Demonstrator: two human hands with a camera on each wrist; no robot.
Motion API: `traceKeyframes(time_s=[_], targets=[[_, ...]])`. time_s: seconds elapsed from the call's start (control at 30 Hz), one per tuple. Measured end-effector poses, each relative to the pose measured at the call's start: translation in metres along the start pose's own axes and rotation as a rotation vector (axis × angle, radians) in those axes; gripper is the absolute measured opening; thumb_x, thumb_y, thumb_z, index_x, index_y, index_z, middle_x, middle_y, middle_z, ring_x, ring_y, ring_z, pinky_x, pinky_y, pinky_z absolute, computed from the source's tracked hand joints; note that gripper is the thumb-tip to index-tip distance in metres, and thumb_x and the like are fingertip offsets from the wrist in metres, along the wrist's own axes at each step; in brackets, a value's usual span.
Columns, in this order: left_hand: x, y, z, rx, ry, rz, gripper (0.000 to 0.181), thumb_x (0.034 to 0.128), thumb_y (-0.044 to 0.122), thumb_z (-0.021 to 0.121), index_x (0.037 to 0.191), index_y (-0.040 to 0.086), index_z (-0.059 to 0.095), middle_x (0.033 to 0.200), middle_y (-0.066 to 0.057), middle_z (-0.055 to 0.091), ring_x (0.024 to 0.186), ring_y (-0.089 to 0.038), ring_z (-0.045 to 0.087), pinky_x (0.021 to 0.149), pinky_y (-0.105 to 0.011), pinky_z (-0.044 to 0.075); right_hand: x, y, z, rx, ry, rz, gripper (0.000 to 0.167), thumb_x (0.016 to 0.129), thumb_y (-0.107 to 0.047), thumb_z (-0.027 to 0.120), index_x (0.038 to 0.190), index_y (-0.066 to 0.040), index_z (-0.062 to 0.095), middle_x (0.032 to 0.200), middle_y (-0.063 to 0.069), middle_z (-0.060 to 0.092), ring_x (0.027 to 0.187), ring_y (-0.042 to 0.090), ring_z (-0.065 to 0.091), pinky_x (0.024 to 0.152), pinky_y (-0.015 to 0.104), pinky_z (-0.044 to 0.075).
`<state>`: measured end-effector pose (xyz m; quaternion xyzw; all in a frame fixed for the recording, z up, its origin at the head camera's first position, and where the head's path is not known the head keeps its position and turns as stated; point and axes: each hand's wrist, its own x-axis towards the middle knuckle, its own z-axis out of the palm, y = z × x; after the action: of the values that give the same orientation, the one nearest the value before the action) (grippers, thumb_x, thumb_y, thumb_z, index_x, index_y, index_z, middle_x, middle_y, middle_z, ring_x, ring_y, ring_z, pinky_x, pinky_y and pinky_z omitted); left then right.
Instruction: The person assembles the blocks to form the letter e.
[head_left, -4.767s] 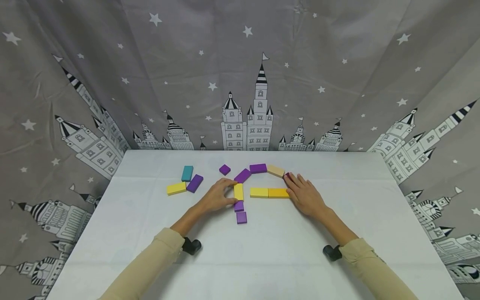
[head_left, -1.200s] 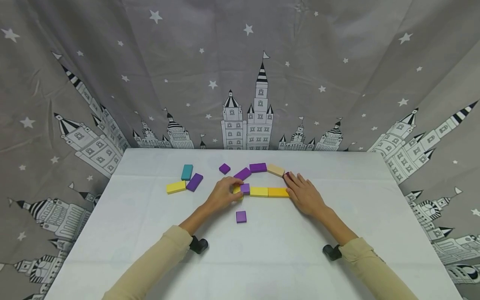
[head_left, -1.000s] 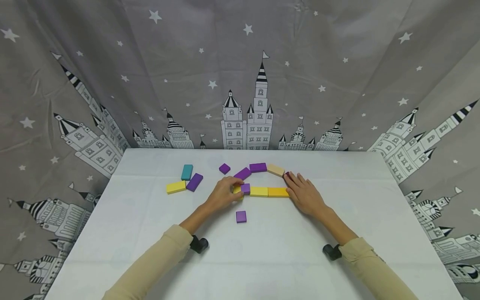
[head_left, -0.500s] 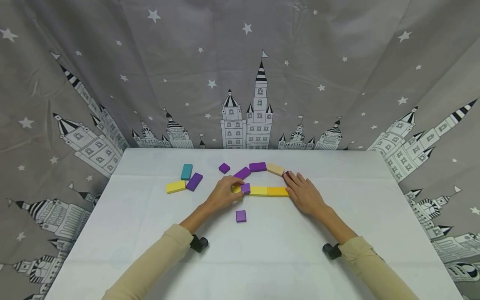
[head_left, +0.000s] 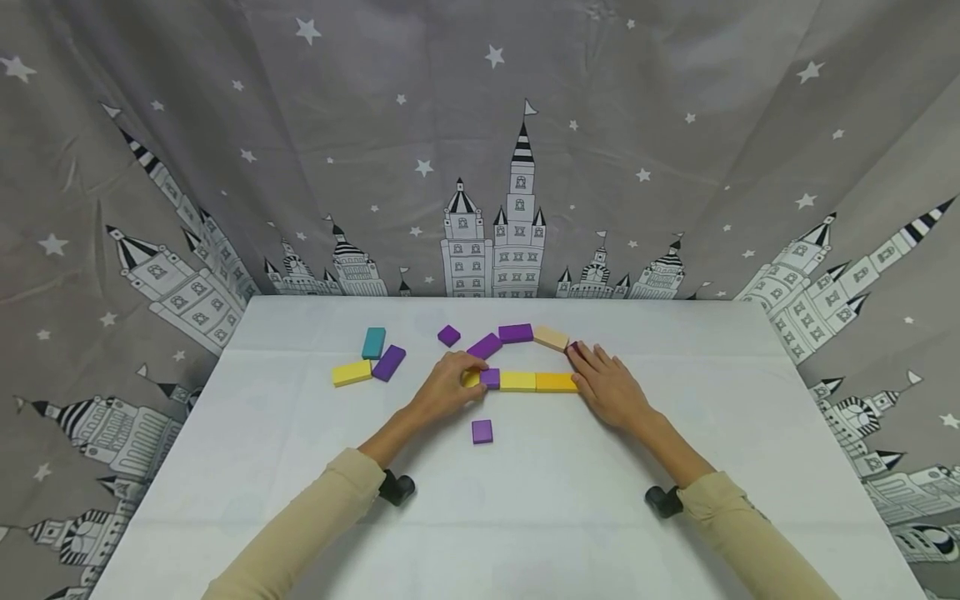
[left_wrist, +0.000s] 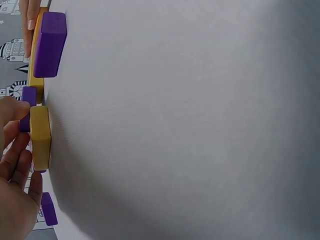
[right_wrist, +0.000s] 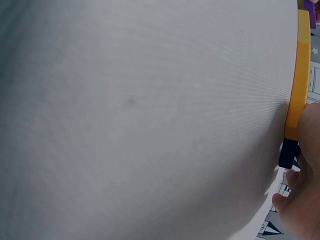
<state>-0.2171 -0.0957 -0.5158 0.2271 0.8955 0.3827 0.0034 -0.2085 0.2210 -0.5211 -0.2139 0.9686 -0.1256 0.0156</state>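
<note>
In the head view my left hand pinches a small purple block between thumb and fingers. That block sits at the left end of a row, against a yellow block followed by an orange block. Another yellow block lies by the left fingers, mostly covered by the hand from above. My right hand lies with fingers extended over a dark block and touches the orange block's right end. A navy block shows beside the right thumb in the right wrist view.
An arc of two purple blocks and a tan block curves behind the row. A purple square lies in front, another purple square behind. Further left are teal, purple and yellow blocks on the white table.
My left hand has let go of the yellow block and moved the small purple block from below it to the row's left end. Lately it shifts slightly left. My right hand stays put.
</note>
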Motion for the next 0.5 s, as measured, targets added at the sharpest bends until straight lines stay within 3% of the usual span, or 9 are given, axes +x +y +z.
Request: traceKeyframes(time_s=[0.5], targets=[[-0.0013,0.0019,0.0041,-0.001,0.011,-0.033,0.029,0.0825,0.005,0.077,0.111,0.0,0.071,0.108,-0.01,0.057,0.105,-0.028,0.048,0.093,-0.041,0.045,0.0006,0.0001,-0.0004,0.006,-0.013,0.015,0.056,0.107,-0.035,0.04,0.157,-0.011,0.031,0.161,0.014,0.027,0.146,0.041,0.022,0.114,0.062,0.021]])
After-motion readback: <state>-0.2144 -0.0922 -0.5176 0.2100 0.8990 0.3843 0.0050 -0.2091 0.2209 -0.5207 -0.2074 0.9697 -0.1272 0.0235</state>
